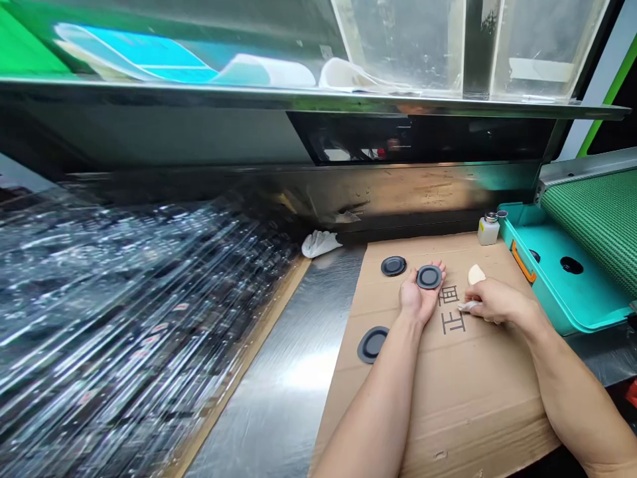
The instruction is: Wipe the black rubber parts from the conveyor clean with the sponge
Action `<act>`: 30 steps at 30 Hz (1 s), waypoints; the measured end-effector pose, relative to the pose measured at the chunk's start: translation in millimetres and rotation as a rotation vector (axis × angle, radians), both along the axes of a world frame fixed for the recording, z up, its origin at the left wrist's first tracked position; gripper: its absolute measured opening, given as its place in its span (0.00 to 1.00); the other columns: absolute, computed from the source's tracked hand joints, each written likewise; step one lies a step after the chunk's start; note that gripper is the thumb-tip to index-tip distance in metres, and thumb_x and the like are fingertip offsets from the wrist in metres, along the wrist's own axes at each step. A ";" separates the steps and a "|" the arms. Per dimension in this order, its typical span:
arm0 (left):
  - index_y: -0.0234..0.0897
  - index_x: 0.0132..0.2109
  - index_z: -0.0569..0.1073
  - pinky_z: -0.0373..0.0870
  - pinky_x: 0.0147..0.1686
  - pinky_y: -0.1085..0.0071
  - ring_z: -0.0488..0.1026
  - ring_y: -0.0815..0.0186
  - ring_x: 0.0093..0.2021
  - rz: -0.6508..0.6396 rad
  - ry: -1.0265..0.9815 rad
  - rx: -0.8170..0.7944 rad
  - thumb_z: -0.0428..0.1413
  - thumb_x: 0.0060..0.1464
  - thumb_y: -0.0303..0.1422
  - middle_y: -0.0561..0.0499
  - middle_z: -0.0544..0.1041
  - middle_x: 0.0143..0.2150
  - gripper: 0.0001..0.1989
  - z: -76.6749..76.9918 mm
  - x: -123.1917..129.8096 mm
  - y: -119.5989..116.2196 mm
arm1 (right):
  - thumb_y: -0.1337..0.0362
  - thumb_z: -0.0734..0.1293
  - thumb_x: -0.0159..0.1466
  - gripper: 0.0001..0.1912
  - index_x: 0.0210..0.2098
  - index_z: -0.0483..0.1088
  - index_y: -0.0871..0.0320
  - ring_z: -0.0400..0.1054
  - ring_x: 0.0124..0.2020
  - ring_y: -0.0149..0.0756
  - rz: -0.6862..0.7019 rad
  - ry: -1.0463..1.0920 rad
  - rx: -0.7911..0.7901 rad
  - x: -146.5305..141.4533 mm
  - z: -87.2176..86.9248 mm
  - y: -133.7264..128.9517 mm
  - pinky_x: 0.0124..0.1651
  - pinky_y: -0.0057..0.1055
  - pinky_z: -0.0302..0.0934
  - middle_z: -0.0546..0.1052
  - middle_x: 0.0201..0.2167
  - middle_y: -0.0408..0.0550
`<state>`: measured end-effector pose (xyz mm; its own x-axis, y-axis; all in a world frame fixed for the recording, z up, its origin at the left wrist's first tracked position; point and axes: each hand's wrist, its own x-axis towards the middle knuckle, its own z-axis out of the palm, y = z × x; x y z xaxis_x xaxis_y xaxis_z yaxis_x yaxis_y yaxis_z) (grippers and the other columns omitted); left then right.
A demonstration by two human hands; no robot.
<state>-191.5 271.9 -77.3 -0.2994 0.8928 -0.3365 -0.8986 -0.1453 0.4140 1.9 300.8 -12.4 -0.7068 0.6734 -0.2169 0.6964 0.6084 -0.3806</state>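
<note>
My left hand [414, 300] is turned palm up, and a dark grey round lid-like disc [428, 277] rests on it, held at the fingers. My right hand [500, 300] is closed in a pinch on a crumpled white cloth [468, 307], just right of the disc. Beyond my right knuckles lies a cream sponge wedge [476, 274]. Two more such discs lie on the cardboard sheet [478, 385]: a far disc [393, 266] left of my left fingers, and a near disc [373, 344], partly hidden by my left forearm.
A teal tray [562, 302] with an orange latch holds dark round pieces, beside a green mesh conveyor belt [597, 212]. A small white bottle [488, 229] stands at the cardboard's far edge. Left are a crumpled white glove or cloth [320, 243] and stacked clear-wrapped goods [124, 332]. A metal ledge [298, 98] overhangs.
</note>
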 end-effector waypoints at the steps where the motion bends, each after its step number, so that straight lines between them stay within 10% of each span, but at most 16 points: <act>1: 0.30 0.48 0.72 0.78 0.45 0.60 0.75 0.52 0.56 0.006 0.010 -0.003 0.41 0.69 0.39 0.33 0.75 0.57 0.20 0.1 2.2 0.2 | 0.56 0.65 0.67 0.11 0.33 0.72 0.55 0.66 0.27 0.31 0.022 0.127 0.039 -6.5 -2.5 -1.6 0.33 0.27 0.52 0.74 0.25 0.42; 4: 0.30 0.45 0.74 0.76 0.50 0.58 0.76 0.54 0.55 -0.005 0.036 -0.011 0.41 0.69 0.38 0.35 0.77 0.53 0.20 0.2 13.7 0.4 | 0.59 0.61 0.70 0.10 0.40 0.72 0.55 0.69 0.36 0.32 -0.009 0.423 0.213 -27.2 -13.1 -5.1 0.40 0.27 0.55 0.78 0.36 0.44; 10: 0.31 0.43 0.77 0.69 0.59 0.62 0.75 0.60 0.54 -0.066 0.142 0.095 0.44 0.69 0.35 0.41 0.81 0.46 0.18 -4.2 35.3 -0.8 | 0.61 0.59 0.71 0.12 0.45 0.73 0.53 0.69 0.43 0.38 -0.279 0.277 0.432 -59.3 -35.6 -7.0 0.42 0.29 0.56 0.78 0.43 0.49; 16: 0.33 0.46 0.76 0.69 0.59 0.58 0.76 0.58 0.54 -0.104 0.129 0.014 0.43 0.69 0.38 0.40 0.81 0.46 0.19 -7.2 29.1 -3.6 | 0.62 0.61 0.68 0.09 0.41 0.74 0.53 0.71 0.43 0.38 -0.054 0.201 0.319 -63.5 -30.4 -7.2 0.41 0.29 0.57 0.79 0.41 0.46; 30: 0.32 0.40 0.76 0.73 0.52 0.70 0.79 0.68 0.39 -0.073 0.108 0.037 0.45 0.69 0.33 0.47 0.80 0.35 0.17 -9.5 32.0 -1.3 | 0.60 0.57 0.72 0.13 0.43 0.72 0.53 0.67 0.47 0.38 -0.189 0.243 0.468 -59.1 -36.9 -2.8 0.45 0.30 0.58 0.75 0.43 0.48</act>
